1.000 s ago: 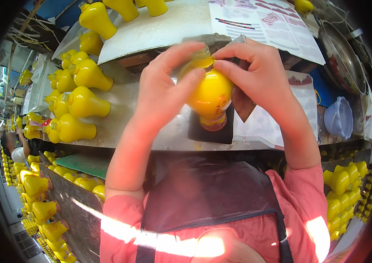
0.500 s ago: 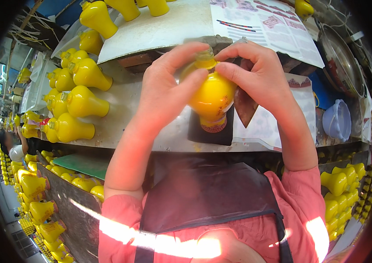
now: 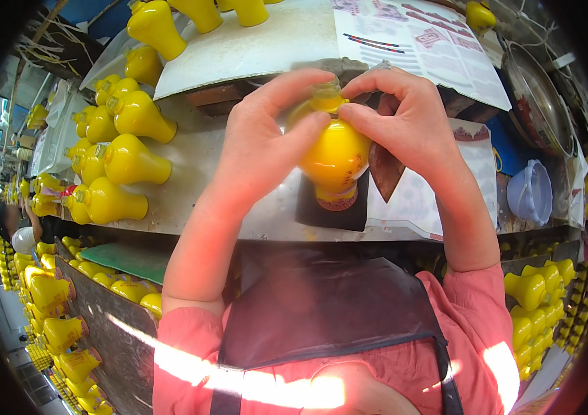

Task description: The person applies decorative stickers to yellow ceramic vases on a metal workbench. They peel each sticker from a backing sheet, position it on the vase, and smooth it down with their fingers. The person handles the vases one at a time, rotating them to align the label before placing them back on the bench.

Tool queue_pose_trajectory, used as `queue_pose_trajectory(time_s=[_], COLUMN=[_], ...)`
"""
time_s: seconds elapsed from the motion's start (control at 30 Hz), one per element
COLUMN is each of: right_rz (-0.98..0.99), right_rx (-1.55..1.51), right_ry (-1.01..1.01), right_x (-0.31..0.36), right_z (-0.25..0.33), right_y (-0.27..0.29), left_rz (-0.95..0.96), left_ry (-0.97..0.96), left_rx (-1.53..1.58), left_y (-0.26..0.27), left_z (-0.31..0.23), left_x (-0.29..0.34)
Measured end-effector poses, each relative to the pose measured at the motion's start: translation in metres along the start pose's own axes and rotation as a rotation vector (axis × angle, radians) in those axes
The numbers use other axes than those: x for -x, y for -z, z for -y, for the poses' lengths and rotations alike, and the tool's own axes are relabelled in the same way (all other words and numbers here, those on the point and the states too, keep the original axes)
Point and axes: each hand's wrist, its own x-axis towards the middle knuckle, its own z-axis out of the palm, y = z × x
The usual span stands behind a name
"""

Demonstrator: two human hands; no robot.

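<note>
A glossy yellow bottle (image 3: 339,153) stands on a dark pad (image 3: 311,211), with a clear glass mouth, a rounded body and a patterned reddish band at its foot. My left hand (image 3: 263,131) curves round its left side, fingertips at the mouth and thumb at the base of the neck. From the right, my right hand (image 3: 411,114) pinches at the same neck, its thumb close to the left one. Below the right palm juts a flat brown pointed piece (image 3: 386,173), like a scraper; its upper end is hidden by the hand.
Several yellow bottles (image 3: 134,159) lie or stand at the left of the metal table (image 3: 197,159). Printed decal sheets (image 3: 418,41) lie at the back, beside a white board (image 3: 259,52). A lavender bucket (image 3: 530,194) sits at right. Another person (image 3: 24,235) is far left.
Both thumbs have shifted slightly at the bottle's neck. The small dark mark seen there before no longer shows. Some markings on the bottle's front look a little displaced.
</note>
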Motion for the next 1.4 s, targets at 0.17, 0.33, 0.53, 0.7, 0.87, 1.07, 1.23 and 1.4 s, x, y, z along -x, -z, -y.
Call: queue_pose_trajectory(time_s=[0.17, 0.33, 0.53, 0.7, 0.87, 1.07, 1.23, 1.4], right_rz=[0.001, -0.088, -0.127, -0.149, -0.172, -0.168, -0.181, -0.186], right_rx=[-0.035, -0.001, 0.079, 0.011, -0.01, -0.029, 0.015, 0.047], right_ry=[0.031, 0.156, 0.148, 0.141, 0.158, 0.147, 0.165, 0.213], right_x=[-0.001, 0.007, 0.02, 0.017, 0.018, 0.018, 0.017, 0.011], right_z=[-0.008, -0.01, -0.011, -0.016, -0.018, -0.019, -0.022, -0.022], right_y=[-0.002, -0.007, -0.01, -0.014, -0.018, -0.017, -0.017, -0.015], left_rz=[-0.004, -0.017, -0.024, 0.003, -0.049, -0.11, -0.055, -0.081], left_ry=[-0.009, -0.006, -0.037, -0.133, -0.162, -0.211, -0.086, -0.093], left_rx=[-0.007, -0.003, -0.032, -0.22, -0.301, -0.317, -0.352, -0.386], left_y=[0.0, 0.0, 0.0, 0.005, 0.001, -0.005, -0.006, -0.01], left_z=[0.0, 0.001, 0.004, 0.007, 0.011, 0.013, 0.007, 0.01], left_x=[0.0, -0.001, -0.003, -0.009, -0.008, -0.008, -0.003, -0.004])
